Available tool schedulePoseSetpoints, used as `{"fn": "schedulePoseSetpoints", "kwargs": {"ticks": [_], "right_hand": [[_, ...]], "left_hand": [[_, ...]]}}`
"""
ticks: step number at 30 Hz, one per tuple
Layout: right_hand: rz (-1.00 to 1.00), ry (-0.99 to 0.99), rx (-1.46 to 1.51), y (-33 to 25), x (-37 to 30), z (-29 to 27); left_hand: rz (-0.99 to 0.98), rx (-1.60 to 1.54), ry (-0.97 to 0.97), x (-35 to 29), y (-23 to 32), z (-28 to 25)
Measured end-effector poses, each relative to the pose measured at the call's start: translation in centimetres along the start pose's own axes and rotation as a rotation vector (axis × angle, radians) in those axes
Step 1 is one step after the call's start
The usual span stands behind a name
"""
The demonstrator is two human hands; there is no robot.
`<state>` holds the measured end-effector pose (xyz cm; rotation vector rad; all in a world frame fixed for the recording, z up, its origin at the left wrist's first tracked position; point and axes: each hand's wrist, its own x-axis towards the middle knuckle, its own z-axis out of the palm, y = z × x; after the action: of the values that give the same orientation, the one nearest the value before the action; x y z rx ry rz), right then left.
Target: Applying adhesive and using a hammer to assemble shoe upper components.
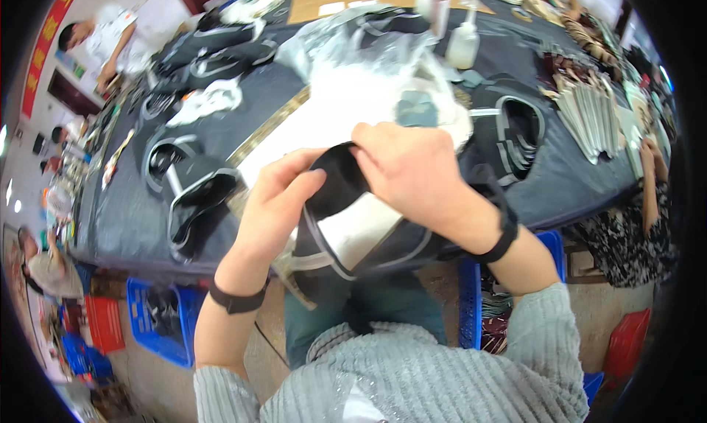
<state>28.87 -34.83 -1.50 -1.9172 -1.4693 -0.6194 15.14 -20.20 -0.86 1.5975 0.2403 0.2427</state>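
In front of my chest, over the table's near edge, I hold a black shoe upper (340, 181) with light grey piping and a white inner patch. My left hand (274, 196) is closed on its left rim, thumb laid over the edge. My right hand (414, 174) pinches the top edge, fingers curled and partly hiding the piece. The lower part of the upper hangs toward my lap and is blurred. Beneath my hands lies a bright white board (276, 147) with a patterned edge. More black uppers sit to the left (193, 191) and right (515, 132).
A clear plastic bag (313, 47), a squeeze bottle (462, 46) and a pale canister (433, 7) stand farther back. Stacked grey pieces (587, 121) lie right. Blue baskets (158, 331) (469, 305) and red crates (105, 323) are on the floor. Co-workers sit left and right.
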Motion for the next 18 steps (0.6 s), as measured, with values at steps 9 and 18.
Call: {"fn": "schedulePoseSetpoints", "kwargs": {"ticks": [9, 18], "right_hand": [[0.435, 0.682, 0.676, 6.2, -6.7, -5.5], [0.736, -0.063, 0.145, 7.1, -16.1, -13.8]], "left_hand": [[-0.108, -0.020, -0.389, 0.3, -3.4, 7.5], [0.009, 0.415, -0.682, 8.3, 3.8, 8.9]]}}
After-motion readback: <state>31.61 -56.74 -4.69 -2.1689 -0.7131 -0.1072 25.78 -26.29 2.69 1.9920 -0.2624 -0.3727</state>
